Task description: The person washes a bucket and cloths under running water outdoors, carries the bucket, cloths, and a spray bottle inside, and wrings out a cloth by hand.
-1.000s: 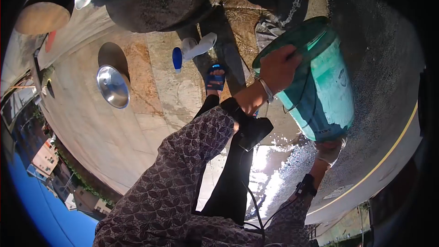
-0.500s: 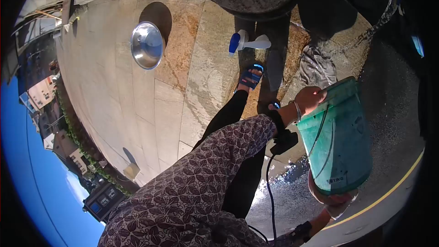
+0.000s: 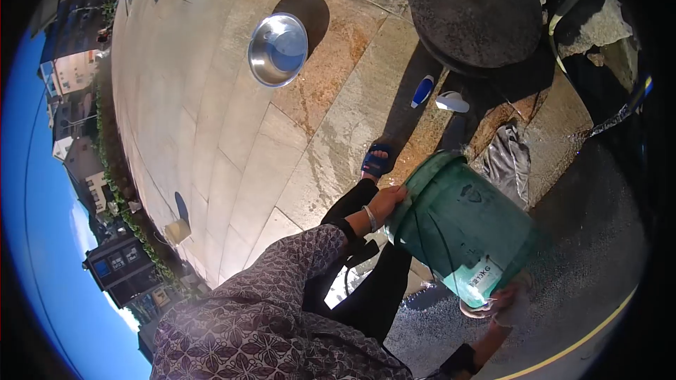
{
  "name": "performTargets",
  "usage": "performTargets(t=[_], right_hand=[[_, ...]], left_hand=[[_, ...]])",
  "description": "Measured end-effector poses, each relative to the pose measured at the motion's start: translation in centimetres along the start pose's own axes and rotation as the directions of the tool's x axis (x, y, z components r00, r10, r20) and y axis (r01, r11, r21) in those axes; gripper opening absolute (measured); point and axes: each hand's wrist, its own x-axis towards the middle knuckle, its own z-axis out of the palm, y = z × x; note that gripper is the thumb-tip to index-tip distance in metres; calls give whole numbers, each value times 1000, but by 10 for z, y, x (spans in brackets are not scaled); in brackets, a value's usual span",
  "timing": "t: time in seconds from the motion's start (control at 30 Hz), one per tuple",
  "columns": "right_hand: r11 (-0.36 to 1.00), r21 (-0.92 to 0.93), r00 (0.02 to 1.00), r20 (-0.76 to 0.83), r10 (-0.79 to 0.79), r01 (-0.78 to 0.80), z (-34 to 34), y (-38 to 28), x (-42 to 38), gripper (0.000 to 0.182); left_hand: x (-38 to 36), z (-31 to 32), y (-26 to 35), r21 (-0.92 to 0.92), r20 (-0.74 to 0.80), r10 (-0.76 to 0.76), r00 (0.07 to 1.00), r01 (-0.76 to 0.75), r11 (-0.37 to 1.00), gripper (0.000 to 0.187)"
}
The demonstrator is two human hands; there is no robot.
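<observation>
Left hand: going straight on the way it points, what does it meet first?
The green bucket: the left hand is at its rim, so probably no free travel. How deep the fingers sit is unclear.

Paving (image 3: 239,162): broad open run between metal basin (image 3: 278,49) and blue sandal (image 3: 377,160); a hand could pass low there. Basin approachable from all sides. Room tightens toward dark round slab (image 3: 475,14); blue-and-white object (image 3: 422,91) and white object (image 3: 452,102) lie just in front, narrow gap between them. Green bucket (image 3: 468,222) blocks the straight way from left hand (image 3: 387,204) to crumpled wet cloth (image 3: 507,162) near paving's asphalt-side edge. Thin handle (image 3: 420,229) crosses bucket's side, an obstacle there. Right hand (image 3: 508,294) occupies the base; open asphalt (image 3: 581,239) beyond.
</observation>
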Motion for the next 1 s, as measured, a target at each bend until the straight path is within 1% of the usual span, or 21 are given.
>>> performTargets(t=[0.03, 0.07, 0.13, 0.17, 0.2, 0.23, 0.27, 0.3, 0.33, 0.4, 0.47, 0.53, 0.6, 0.63, 0.67, 0.73, 0.77, 0.8, 0.87, 0.93, 1.0], right_hand=[[996, -73, 998, -39, -47, 44, 25, 16, 11, 33], [985, -147, 992, -79, -98, 86, 59, 21, 25, 34], [985, 90, 988, 54, 142, -147, 122, 11, 44, 36], [978, 88, 974, 142, 177, -191, 148, 9, 54, 37], [969, 79, 953, 220, 210, -232, 171, 8, 63, 39], [958, 40, 949, 156, 274, -284, 193, 5, 69, 35], [943, 9, 940, 83, 332, -334, 212, 3, 75, 32], [915, 70, 913, 137, 385, -397, 223, 6, 78, 30], [879, 132, 882, 190, 431, -458, 231, 9, 79, 28], [821, -44, 804, 182, 566, -569, 245, 6, 73, 30], [802, -110, 780, 186, 597, -588, 253, 1, 63, 32], [778, -51, 761, 177, 624, -626, 247, 4, 59, 34], [795, -5, 786, 139, 602, -607, 238, 9, 60, 32], [841, 62, 843, 88, 531, -537, 235, 10, 60, 32], [838, 68, 840, 73, 537, -542, 227, 17, 63, 32], [872, 189, 880, -72, 470, -451, 205, 35, 75, 34], [871, 195, 876, -89, 473, -450, 195, 34, 78, 34], [902, 65, 885, -178, 431, -427, 183, 29, 79, 36], [890, -212, 886, -330, 324, -405, 157, 16, 76, 44], [787, -476, 888, -419, 191, -394, 130, 13, 72, 53], [786, -477, 853, -509, 119, -394, 101, 23, 63, 53]], left_hand=[[-8, -24, 11, -101, -22, 36, 999, -38, 994, 24], [-26, -37, 33, -186, -105, -14, 994, -6, 983, 23], [-37, -96, 55, -79, -226, 75, 971, -95, 992, 22], [-41, -133, 65, -61, -175, 102, 979, -114, 992, 24], [-53, -151, 84, -4, -220, 171, 961, -176, 984, 23], [-61, -165, 104, 32, -269, 227, 936, -227, 973, 20], [-63, -184, 118, 122, -359, 308, 881, -283, 951, 18], [-59, -209, 133, 212, -401, 357, 844, -294, 932, 17], [-64, -191, 160, 272, -476, 460, 749, -372, 887, 22], [-53, -215, 198, 292, -436, 560, 704, -478, 828, 23], [-37, -232, 240, 396, -442, 656, 612, -523, 755, 24], [-17, -236, 284, 444, -500, 697, 514, -539, 716, 25], [21, -254, 320, 540, -479, 802, 357, -600, 590, 25], [38, -244, 333, 640, -468, 831, 301, -533, 554, 28], [49, -230, 344, 729, -447, 860, 246, -457, 509, 31], [61, -164, 340, 907, -322, 935, 151, -234, 350, 36], [93, -185, 339, 987, -121, 977, 174, -87, 138, 38], [104, -169, 331, 997, -69, 967, 246, 59, 56, 35], [128, -151, 319, 982, -116, 970, 216, 171, 79, 29], [156, -158, 325, 988, -81, 955, 285, 148, 39, 31], [157, -146, 327, 991, -41, 937, 346, 136, -7, 33]])
